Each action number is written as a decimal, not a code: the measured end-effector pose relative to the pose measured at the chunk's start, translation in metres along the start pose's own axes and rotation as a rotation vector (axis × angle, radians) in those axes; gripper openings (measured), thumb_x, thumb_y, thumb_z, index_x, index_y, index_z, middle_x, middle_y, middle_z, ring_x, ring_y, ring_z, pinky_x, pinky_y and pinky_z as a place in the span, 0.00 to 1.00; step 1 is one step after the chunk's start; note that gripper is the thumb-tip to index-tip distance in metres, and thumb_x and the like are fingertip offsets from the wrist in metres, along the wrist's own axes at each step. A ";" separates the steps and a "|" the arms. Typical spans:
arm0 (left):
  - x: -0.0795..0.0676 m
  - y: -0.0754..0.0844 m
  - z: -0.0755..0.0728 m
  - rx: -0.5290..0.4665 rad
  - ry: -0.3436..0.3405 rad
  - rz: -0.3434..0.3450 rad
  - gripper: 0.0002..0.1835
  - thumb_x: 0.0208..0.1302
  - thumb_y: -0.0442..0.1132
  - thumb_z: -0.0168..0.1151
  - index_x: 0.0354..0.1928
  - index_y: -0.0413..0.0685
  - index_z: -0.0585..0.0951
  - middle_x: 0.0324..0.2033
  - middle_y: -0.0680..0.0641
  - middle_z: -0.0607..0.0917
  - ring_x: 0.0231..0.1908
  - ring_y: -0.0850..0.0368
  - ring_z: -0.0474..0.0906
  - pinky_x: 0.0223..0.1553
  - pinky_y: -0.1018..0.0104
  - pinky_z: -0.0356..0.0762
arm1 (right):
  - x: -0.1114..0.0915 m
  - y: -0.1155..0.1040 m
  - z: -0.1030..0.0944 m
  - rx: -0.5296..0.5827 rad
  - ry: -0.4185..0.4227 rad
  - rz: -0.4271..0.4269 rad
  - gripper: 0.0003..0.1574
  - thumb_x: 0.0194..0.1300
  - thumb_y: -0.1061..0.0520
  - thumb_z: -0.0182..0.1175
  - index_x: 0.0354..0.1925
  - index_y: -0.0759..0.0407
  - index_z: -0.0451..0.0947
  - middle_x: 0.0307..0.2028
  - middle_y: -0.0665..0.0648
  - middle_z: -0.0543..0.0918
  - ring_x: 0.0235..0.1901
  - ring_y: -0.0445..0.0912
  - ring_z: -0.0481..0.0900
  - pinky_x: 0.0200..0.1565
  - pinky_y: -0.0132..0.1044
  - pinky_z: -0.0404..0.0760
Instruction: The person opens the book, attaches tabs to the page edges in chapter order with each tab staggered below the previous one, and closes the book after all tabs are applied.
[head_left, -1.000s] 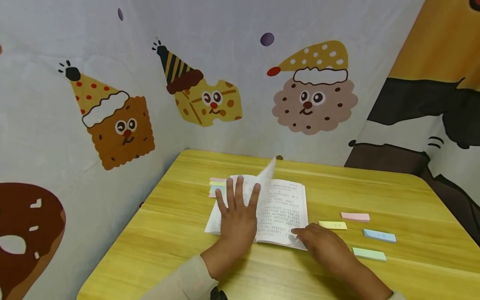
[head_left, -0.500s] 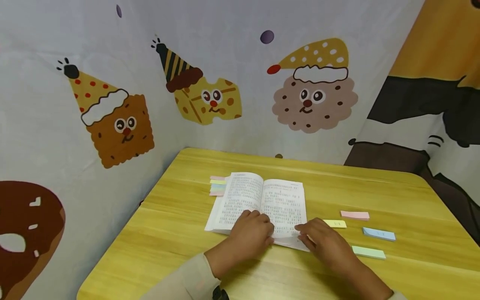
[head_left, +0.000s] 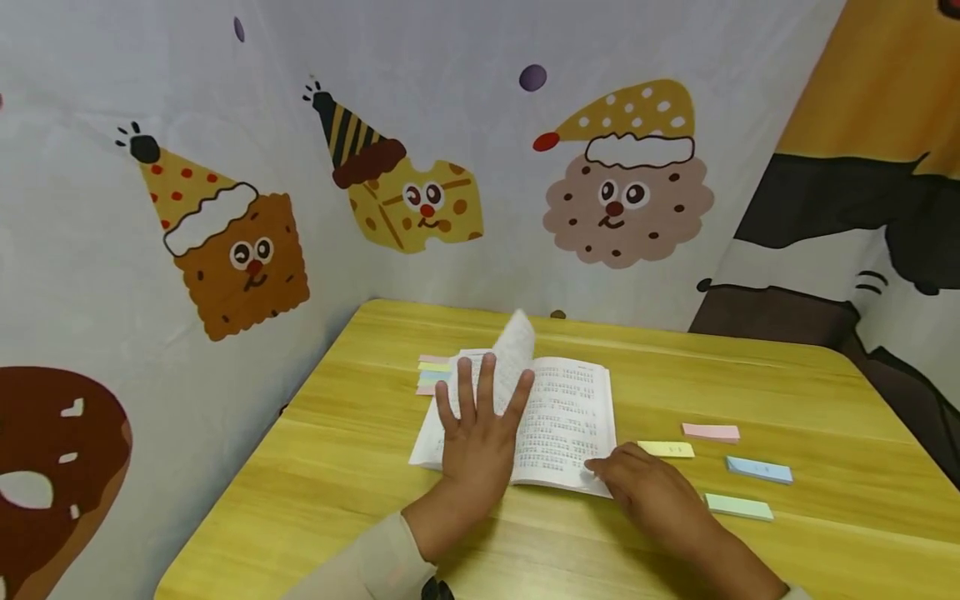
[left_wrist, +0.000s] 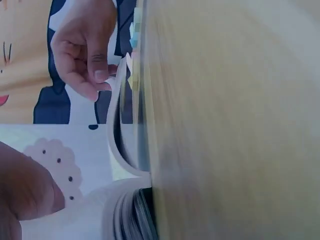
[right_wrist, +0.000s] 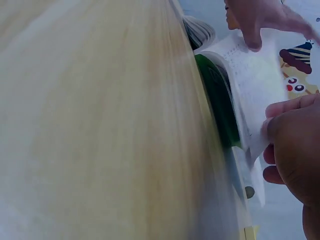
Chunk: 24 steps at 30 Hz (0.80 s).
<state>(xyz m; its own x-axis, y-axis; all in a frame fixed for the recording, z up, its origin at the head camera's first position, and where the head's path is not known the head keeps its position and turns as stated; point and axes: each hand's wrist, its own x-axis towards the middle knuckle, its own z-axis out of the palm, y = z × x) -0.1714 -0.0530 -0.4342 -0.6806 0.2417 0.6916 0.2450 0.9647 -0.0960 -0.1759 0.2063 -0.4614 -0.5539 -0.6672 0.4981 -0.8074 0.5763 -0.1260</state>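
An open book (head_left: 566, 408) lies on the table with one leaf (head_left: 519, 343) standing curved up near its spine. My left hand (head_left: 478, 450) is spread over the left page, fingers straight, against the base of that leaf. At the lower right corner of the right page, my right hand (head_left: 651, 487) pinches the page edge between thumb and fingers; the right wrist view shows these fingertips (right_wrist: 272, 127) at the paper. Pink, yellow and blue sticky tabs (head_left: 433, 377) stick out from the book's left side. The left palm hides much of the left page.
Right of the book lie a yellow sticky note pad (head_left: 667, 450), a pink pad (head_left: 710, 432), a blue pad (head_left: 759, 470) and a green pad (head_left: 738, 507). A cartoon-printed cloth (head_left: 510, 275) hangs behind the wooden table (head_left: 337, 500).
Half a second ago both pages lay flat and my left hand was curled at the book's lower middle. It has swept up and left, turning a leaf; the right hand stays at the corner.
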 end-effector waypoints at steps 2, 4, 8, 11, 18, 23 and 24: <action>0.001 0.001 -0.004 0.043 -0.084 0.040 0.43 0.49 0.37 0.71 0.68 0.60 0.62 0.69 0.37 0.50 0.68 0.33 0.40 0.59 0.33 0.37 | 0.000 -0.001 -0.001 0.011 -0.003 0.022 0.16 0.59 0.62 0.63 0.45 0.49 0.80 0.38 0.39 0.79 0.41 0.34 0.72 0.39 0.28 0.73; 0.001 0.004 -0.008 0.026 -0.225 0.101 0.30 0.53 0.48 0.69 0.59 0.58 0.73 0.66 0.41 0.60 0.68 0.37 0.44 0.60 0.35 0.37 | 0.002 -0.003 -0.003 0.008 0.006 0.046 0.23 0.51 0.66 0.67 0.45 0.49 0.80 0.38 0.39 0.78 0.41 0.35 0.72 0.39 0.28 0.73; -0.002 0.009 -0.009 -0.112 -0.439 0.174 0.31 0.52 0.71 0.55 0.44 0.55 0.80 0.45 0.51 0.79 0.56 0.48 0.66 0.60 0.42 0.44 | 0.006 -0.007 -0.006 -0.017 0.075 0.063 0.25 0.48 0.65 0.68 0.46 0.50 0.79 0.39 0.42 0.76 0.39 0.38 0.72 0.36 0.30 0.74; -0.003 0.010 -0.006 -0.173 -0.480 0.164 0.33 0.52 0.73 0.53 0.45 0.54 0.79 0.38 0.53 0.81 0.45 0.54 0.72 0.59 0.44 0.48 | 0.008 -0.009 -0.006 -0.037 0.132 0.093 0.19 0.53 0.59 0.69 0.44 0.55 0.74 0.37 0.45 0.74 0.35 0.39 0.71 0.30 0.28 0.73; -0.004 0.007 -0.002 -0.202 -0.346 0.119 0.22 0.62 0.55 0.56 0.55 0.52 0.77 0.38 0.55 0.83 0.43 0.57 0.74 0.58 0.42 0.51 | 0.006 -0.007 -0.001 -0.063 0.087 0.125 0.19 0.46 0.50 0.74 0.32 0.50 0.74 0.39 0.45 0.75 0.42 0.41 0.73 0.34 0.34 0.76; 0.000 0.001 -0.001 -0.047 -0.017 -0.013 0.47 0.53 0.40 0.64 0.72 0.52 0.50 0.62 0.37 0.65 0.63 0.39 0.59 0.57 0.35 0.48 | 0.001 -0.008 0.004 -0.062 -0.056 0.162 0.21 0.51 0.45 0.70 0.44 0.47 0.80 0.43 0.43 0.79 0.44 0.38 0.76 0.40 0.37 0.78; 0.001 0.001 -0.002 0.009 0.004 -0.030 0.49 0.52 0.39 0.66 0.73 0.55 0.48 0.67 0.36 0.57 0.65 0.35 0.51 0.57 0.34 0.46 | 0.001 -0.008 0.005 -0.061 -0.078 0.173 0.21 0.52 0.46 0.70 0.45 0.46 0.81 0.43 0.42 0.79 0.43 0.37 0.76 0.39 0.37 0.78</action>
<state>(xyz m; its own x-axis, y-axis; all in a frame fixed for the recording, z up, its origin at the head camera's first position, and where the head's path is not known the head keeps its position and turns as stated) -0.1704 -0.0520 -0.4318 -0.6850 0.2126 0.6968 0.2185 0.9724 -0.0819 -0.1707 0.1987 -0.4638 -0.6996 -0.5886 0.4051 -0.6861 0.7117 -0.1508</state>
